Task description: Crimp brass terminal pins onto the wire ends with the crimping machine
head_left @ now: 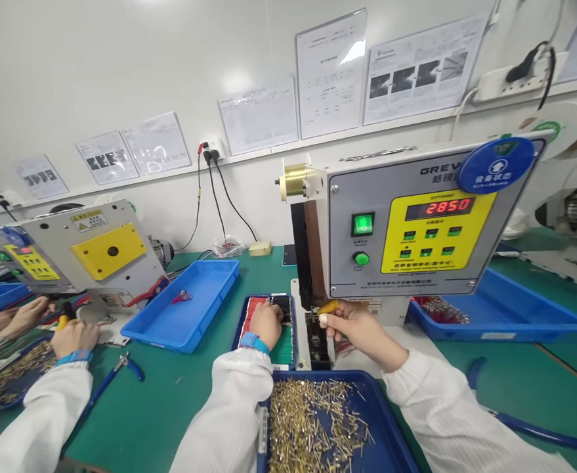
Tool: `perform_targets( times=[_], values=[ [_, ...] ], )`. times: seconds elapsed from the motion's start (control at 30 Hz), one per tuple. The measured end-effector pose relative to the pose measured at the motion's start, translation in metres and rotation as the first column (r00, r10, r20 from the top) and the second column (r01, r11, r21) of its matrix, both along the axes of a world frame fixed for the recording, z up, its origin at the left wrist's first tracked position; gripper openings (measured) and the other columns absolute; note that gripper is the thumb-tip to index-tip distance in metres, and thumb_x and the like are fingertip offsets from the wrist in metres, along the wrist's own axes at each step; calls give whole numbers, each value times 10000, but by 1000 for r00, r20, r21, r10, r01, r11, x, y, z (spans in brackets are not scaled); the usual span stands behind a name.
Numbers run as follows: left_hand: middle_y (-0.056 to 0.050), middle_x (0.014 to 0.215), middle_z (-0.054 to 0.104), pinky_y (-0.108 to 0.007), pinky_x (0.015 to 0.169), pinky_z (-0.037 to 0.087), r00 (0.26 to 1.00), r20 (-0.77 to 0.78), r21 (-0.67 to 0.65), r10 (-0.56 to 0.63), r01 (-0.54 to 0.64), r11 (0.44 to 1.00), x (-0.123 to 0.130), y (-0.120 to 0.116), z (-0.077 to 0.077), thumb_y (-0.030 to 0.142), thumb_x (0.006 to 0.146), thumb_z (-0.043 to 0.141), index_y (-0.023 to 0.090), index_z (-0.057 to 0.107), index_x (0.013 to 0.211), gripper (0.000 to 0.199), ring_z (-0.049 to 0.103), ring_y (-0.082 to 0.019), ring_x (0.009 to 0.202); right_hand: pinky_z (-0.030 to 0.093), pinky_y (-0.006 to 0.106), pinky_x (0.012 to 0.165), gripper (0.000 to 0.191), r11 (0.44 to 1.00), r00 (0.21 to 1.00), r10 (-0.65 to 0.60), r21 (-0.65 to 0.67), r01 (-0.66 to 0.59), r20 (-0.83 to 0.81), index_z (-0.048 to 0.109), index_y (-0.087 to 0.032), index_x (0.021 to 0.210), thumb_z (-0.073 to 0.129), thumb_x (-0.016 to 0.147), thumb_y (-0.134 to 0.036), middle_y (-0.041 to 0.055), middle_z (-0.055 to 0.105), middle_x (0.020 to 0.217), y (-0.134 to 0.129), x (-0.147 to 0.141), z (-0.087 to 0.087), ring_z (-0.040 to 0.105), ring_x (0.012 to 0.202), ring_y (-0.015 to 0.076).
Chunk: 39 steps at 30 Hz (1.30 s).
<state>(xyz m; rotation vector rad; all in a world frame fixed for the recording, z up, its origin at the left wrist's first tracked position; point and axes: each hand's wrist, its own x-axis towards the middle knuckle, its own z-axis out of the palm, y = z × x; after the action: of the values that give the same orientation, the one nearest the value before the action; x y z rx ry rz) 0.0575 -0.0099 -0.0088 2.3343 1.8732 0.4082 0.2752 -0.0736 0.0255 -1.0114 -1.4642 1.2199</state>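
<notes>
My left hand (pixel 267 323) rests over a small tray (pixel 235 332) of red, black and green wires, its fingers bent down onto the red and black ones; the fingertips are too small to read. At the crimping machine (pixel 312 328), my right hand (pixel 360 328) pinches a yellow-handled item (pixel 329 307) at the die. A blue tray (pixel 391 420) full of brass pins (pixel 312 420) lies below both hands. The machine's panel (pixel 406 230) shows 2850 in red.
A blue bin (pixel 509 315) with red-wired parts stands right of the machine, near blue-handled pliers (pixel 539 427). Left are another blue bin (pixel 170 309), more pliers (pixel 115 381), a second machine (pixel 101 253) and another person's hands (pixel 74 338).
</notes>
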Motion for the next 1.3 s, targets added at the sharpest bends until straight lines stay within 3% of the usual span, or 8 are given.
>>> perform_targets(
  times=[0.43,0.63,0.93,1.3],
  values=[
    [-68,908,623,-300,874,395,1000,12,-23,-15,15,1000,-2,-2,3,146,845,486,176,716,835,232,518,-188,919,413,267,449,442,996,990,-84,22,87,-115,582,-178,732,716,718,-599,50,612,700,0,-8,-10,492,521,144],
    [-98,953,608,-313,869,393,1000,3,-3,-13,13,1000,0,-1,-1,142,873,444,147,693,862,249,514,-204,956,423,288,454,465,996,997,-78,28,79,-22,567,-191,723,687,709,-640,18,561,603,-2,-8,-3,475,482,150],
    [-69,918,618,-288,894,395,999,9,-10,-34,34,999,-3,-2,1,167,867,502,178,711,871,209,516,-192,985,395,270,462,399,998,986,-70,-7,70,-148,556,-187,725,699,727,-560,18,567,652,-3,-9,-4,436,484,129],
    [-90,940,610,-312,873,388,1000,-5,-4,-30,30,1000,-1,-2,1,164,882,458,163,705,859,247,506,-206,964,383,261,453,381,999,981,-52,-10,51,-185,562,-185,708,723,722,-529,17,577,637,1,-9,-8,438,473,125]
  ],
)
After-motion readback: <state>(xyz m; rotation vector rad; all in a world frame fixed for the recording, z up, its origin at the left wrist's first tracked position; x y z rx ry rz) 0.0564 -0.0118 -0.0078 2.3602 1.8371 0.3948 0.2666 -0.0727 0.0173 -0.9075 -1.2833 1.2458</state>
